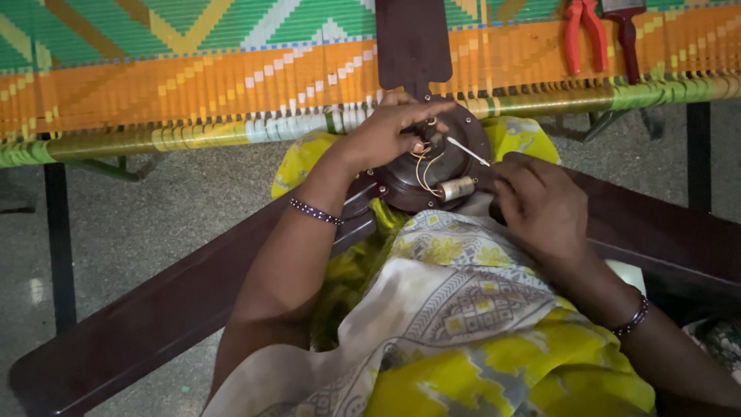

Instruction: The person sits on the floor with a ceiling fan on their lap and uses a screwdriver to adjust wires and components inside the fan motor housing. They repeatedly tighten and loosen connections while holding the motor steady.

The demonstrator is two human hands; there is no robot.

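A: Right, fan hub [432, 166] sits on the lap, dark brown, round. Where are the hands rel. to it?

B: Left hand [386, 131] lies over the hub's top-left, fingers curled, pinching something small at the hub's centre; can't tell what exactly. Right hand [540, 201] just right of the hub, clenched on a thin screwdriver [468, 151], tip pointing in toward the hub's centre.

A: Parts on the hub?

B: Yellow wires [422, 166] loop across its face. Small silver capacitor [457, 188] at the hub's lower edge, touching it.

A: Blades?

B: One blade [154, 309] runs from the hub down-left, one [664, 235] to the right, one [413, 38] straight up past the hub.

A: Beyond the hub?

B: Woven cot [193, 85], orange and green. Red pliers [583, 35] on it, well up-right of the hub.
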